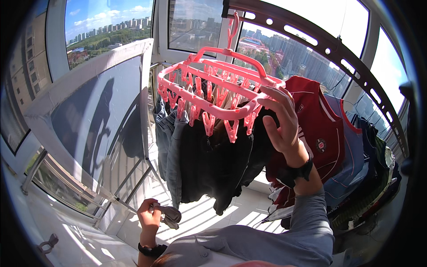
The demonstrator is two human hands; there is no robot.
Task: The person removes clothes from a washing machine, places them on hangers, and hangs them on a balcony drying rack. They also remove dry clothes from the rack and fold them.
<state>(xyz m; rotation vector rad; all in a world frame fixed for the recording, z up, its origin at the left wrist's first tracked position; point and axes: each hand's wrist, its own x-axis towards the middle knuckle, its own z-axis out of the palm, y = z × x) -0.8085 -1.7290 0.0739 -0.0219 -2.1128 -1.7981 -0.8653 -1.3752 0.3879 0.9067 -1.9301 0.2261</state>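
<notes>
My left hand (149, 215) is low in front of me, closed around a small grey-brown cloth (171, 216), which may be a sock. Raised at the right, my right hand (282, 121) has its thumb and fingers apart. Its fingertips are at the right corner of a pink plastic clip hanger (217, 111) and seem to touch its frame. Several pink clothes pegs (209, 123) dangle from that frame. Black trousers or shorts (213, 160) and a grey-blue denim garment (170, 147) hang beneath. What clips the garments at the far side is partly hidden.
The hanger's hook (233, 31) is up at a dark slotted drying rail (320, 41). To the right hang a red sleeveless top (317, 123), a blue top (345, 150) and several other garments. An open framed window panel (96, 116) and metal railings (133, 177) are at left.
</notes>
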